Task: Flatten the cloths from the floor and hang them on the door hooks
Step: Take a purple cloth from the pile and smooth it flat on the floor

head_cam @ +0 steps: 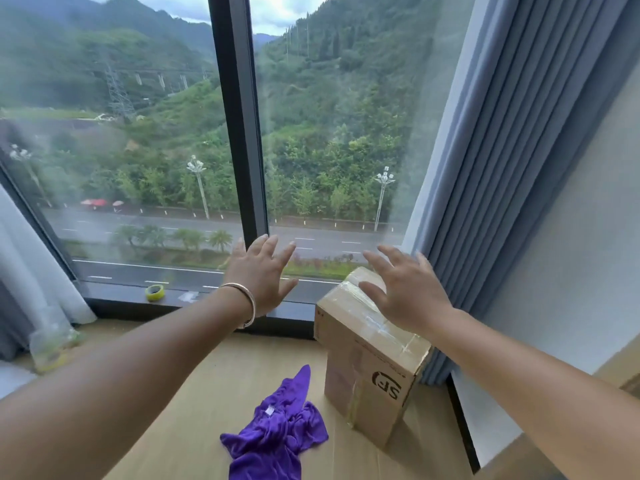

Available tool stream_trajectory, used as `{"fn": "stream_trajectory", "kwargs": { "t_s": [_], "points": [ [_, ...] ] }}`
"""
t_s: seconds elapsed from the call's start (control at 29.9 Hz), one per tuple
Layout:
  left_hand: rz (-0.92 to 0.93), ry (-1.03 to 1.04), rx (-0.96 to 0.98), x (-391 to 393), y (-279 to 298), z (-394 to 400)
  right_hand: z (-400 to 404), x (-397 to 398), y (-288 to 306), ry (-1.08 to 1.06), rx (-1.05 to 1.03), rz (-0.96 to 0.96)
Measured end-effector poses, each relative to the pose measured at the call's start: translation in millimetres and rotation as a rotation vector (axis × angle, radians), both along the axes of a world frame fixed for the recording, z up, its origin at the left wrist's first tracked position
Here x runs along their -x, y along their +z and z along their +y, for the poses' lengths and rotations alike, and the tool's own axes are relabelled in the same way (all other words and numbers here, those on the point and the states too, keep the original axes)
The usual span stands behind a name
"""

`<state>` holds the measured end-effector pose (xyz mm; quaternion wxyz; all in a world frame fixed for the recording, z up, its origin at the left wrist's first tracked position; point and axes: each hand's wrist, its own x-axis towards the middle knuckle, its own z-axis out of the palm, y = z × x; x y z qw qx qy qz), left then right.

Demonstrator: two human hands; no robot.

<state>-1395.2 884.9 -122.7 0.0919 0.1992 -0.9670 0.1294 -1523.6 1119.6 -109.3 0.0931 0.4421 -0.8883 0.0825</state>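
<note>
Purple cloth [277,434] is seen crumpled on the wood floor [194,393], just beside a taped cardboard box [370,368]. Judged light, limp, plush; likely to sag when lifted, so a corner or hem is best pinched, perhaps near the white tag. Left hand [259,275] and right hand [405,292] are held out above it, fingers spread, nothing gripped. No door hooks in view.

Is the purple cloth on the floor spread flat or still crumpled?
Crumpled: the purple cloth lies bunched in folds on the floor, untouched by either hand.
</note>
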Motion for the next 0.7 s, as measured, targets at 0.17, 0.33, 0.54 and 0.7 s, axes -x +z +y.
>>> {"fn": "stream_trajectory", "kwargs": {
  "t_s": [0.17,0.33,0.54,0.7],
  "points": [
    [-0.045,0.067,-0.089,14,-69,-71,-74,25,-58,0.048,-0.080,-0.086],
    [-0.133,0.123,-0.186,11,-177,-108,-131,37,-149,0.120,-0.142,-0.204],
    [-0.188,0.235,-0.402,-8,-343,-122,-179,35,-318,0.226,-0.336,-0.301],
    [-0.329,0.406,-0.543,-54,-508,-103,-192,21,-487,0.302,-0.498,-0.403]
  ]
}}
